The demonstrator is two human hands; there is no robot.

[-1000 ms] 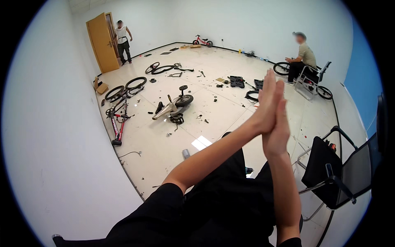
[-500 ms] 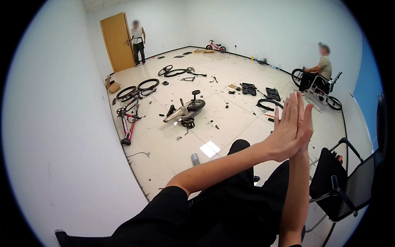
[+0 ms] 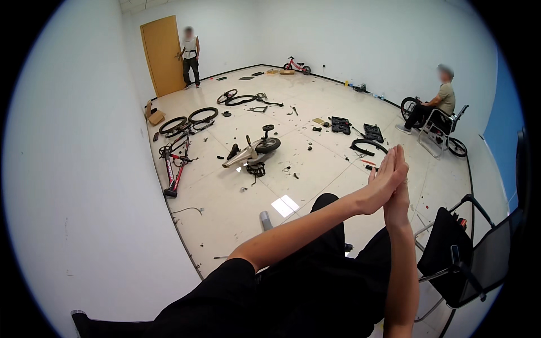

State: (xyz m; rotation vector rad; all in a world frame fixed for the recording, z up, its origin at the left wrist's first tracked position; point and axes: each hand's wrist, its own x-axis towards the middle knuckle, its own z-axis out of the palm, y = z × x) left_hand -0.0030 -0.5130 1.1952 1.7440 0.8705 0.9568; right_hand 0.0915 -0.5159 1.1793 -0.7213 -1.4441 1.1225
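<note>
In front of my right knee, my left hand [image 3: 376,190] and my right hand [image 3: 399,209] are pressed palm to palm. My left hand's fingers are stretched out flat and point upward. Mostly behind it, the right hand looks flat too, its fingers partly covered. I see no object in either hand. Beyond the fingertips a loose black bicycle tyre [image 3: 367,146] lies on the floor. Farther left is a small upturned silver bike frame [image 3: 247,155] with a black wheel [image 3: 268,145] on it.
A black chair [image 3: 445,242] stands at my right. Left along the wall lie a red-black bike frame [image 3: 171,174] and wheels [image 3: 203,115]. Open tool cases [image 3: 340,125] rest mid-floor amid scattered small parts. One person [image 3: 190,56] stands by the door [image 3: 163,56]; another [image 3: 445,98] sits at right.
My joined hands have dropped lower and shifted slightly left, still pressed together. The seated person has leaned a little and a foot now shows farther forward.
</note>
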